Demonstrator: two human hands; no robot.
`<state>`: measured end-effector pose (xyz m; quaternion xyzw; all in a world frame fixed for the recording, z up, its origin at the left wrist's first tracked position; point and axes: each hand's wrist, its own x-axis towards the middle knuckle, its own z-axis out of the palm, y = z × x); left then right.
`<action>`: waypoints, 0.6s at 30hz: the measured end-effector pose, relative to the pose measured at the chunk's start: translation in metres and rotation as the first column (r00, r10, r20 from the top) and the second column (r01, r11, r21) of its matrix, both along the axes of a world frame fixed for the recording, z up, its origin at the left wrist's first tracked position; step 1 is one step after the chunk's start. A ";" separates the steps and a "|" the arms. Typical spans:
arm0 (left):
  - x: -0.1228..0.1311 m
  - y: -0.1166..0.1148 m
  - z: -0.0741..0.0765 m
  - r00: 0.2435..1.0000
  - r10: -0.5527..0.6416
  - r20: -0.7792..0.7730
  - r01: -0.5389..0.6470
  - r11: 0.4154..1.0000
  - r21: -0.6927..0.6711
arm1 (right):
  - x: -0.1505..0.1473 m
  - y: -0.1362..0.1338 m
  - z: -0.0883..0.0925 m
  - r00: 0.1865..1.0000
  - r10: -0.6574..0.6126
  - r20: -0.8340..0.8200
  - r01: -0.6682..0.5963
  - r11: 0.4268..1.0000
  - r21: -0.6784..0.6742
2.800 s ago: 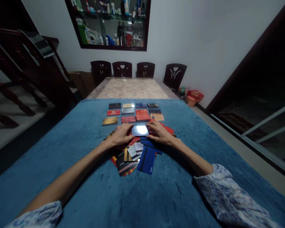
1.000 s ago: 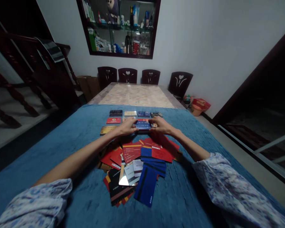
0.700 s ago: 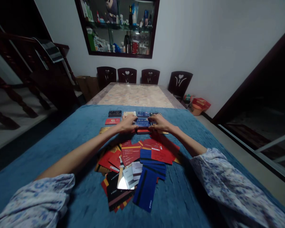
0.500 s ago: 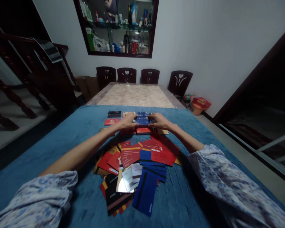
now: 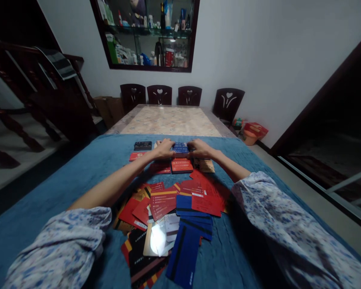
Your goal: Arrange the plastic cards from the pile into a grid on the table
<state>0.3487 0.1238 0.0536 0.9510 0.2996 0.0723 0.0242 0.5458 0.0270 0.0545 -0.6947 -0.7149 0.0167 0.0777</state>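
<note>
At the far side of the blue cloth, a small stack of blue cards (image 5: 180,147) sits between my two hands. My left hand (image 5: 164,149) grips its left edge, while my right hand (image 5: 201,148) presses on the right edge. Just nearer lies an orange-red card stack (image 5: 182,165), with tan patterned cards (image 5: 205,165) to its right. Beyond my left wrist are a black card stack (image 5: 142,145) and a red card stack (image 5: 136,155). Closer to me spreads a loose heap of red cards (image 5: 164,201), blue cards (image 5: 183,253), black cards (image 5: 141,257) and pale ones.
The blue cloth (image 5: 87,176) covers the near part of a long table, whose patterned top (image 5: 171,120) shows beyond. Several dark chairs (image 5: 228,104) stand at the wall under a glass-shelved cabinet (image 5: 150,36). A wooden railing (image 5: 15,46) runs at the left.
Both hands have shifted slightly toward the far side with the blue cards, uncovering more of the orange-red stack. The view has tilted and moved a little.
</note>
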 end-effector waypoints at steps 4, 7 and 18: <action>0.009 0.010 -0.002 1.000 0.022 0.005 -0.022 1.000 0.003 | 0.004 0.011 0.001 0.999 -0.036 0.041 0.037 0.999 -0.027; 0.014 0.018 -0.004 1.000 0.029 0.004 -0.028 1.000 -0.009 | 0.006 0.017 0.002 0.995 -0.064 0.074 0.067 0.997 -0.043; 0.031 0.034 -0.011 0.998 0.066 0.014 -0.065 0.996 -0.059 | 0.015 0.039 0.000 0.990 -0.102 0.101 0.112 0.989 -0.101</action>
